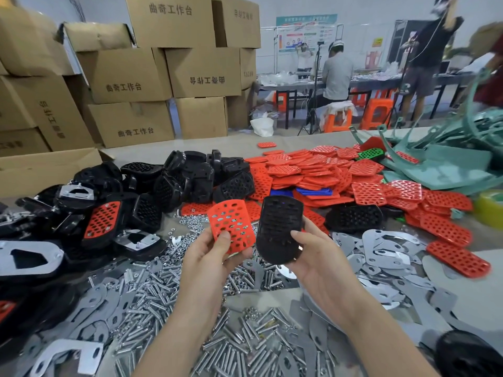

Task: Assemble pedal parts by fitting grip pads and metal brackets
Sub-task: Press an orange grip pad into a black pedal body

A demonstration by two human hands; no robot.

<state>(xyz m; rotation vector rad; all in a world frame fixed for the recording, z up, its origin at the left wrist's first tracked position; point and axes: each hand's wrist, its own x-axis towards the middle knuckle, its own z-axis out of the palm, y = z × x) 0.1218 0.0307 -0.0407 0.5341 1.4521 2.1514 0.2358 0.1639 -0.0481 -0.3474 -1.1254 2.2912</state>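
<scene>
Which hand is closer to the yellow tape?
Right. The right hand, holding a black pedal, is left of the tape; the left hand, holding a red pad, is farther left.

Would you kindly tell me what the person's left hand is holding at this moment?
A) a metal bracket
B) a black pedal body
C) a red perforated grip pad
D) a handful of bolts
C: the left hand pinches the red perforated grip pad near its lower edge, thumb on its face, while the right hand holds the black pedal body beside it.
</scene>
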